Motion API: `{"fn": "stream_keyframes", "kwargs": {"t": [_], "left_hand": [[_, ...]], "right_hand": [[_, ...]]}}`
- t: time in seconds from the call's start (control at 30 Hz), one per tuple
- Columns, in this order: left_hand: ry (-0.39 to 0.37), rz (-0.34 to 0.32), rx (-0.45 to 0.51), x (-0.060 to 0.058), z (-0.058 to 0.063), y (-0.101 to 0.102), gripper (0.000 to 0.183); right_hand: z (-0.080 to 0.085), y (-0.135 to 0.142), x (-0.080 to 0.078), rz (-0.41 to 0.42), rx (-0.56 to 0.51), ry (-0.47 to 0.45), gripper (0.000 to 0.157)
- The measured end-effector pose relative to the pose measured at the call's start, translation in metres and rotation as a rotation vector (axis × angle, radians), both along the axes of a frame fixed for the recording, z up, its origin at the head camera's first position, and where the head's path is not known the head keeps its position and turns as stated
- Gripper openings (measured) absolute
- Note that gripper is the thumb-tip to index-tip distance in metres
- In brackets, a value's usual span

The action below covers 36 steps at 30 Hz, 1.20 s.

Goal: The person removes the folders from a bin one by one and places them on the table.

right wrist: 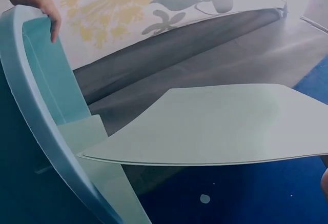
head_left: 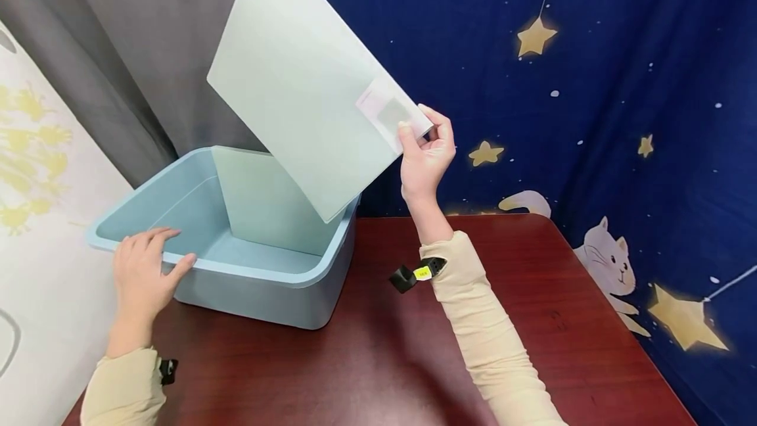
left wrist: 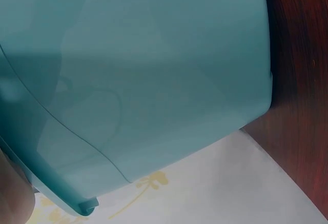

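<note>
In the head view, my right hand (head_left: 427, 156) pinches a pale green file folder (head_left: 296, 77) at one corner, thumb on the face beside a pinkish label. The folder is raised and tilted, its lower corner overlapping the bin's right rim; the right wrist view shows its thin layered edge (right wrist: 205, 163). My left hand (head_left: 144, 271) holds the near-left rim of a light blue plastic bin (head_left: 260, 298), fingers over the edge. Inside, a second pale green sheet or folder (head_left: 266, 209) leans against the far wall. The bin's side (left wrist: 154, 80) fills most of the left wrist view.
The bin stands on a reddish-brown wooden table (head_left: 473, 321), at its far left. Behind hang a grey curtain (head_left: 160, 31) and a dark blue curtain (head_left: 591, 117) with stars and a cat. White cloth with yellow flowers (head_left: 41, 163) is at the left.
</note>
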<state>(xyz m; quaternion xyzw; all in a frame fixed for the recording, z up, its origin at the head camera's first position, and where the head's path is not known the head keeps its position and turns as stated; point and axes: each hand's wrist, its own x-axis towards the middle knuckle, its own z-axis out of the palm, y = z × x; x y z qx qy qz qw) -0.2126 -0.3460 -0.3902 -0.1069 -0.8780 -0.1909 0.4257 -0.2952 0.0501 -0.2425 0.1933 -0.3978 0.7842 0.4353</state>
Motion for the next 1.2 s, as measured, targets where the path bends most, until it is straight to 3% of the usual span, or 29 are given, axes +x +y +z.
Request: {"fn": "stream_keyframes", "kwargs": {"t": [0.83,1.2], "left_hand": [[-0.03,0.007,-0.021,0.002,0.003,0.0,0.066],[-0.02,-0.005,-0.022,0.002,0.002,0.0,0.068]], "right_hand": [[0.002,0.029,0.024,-0.019,-0.151,0.05,0.03],[-0.009,0.05,0.033,-0.001,-0.216,0.018,0.032]]}}
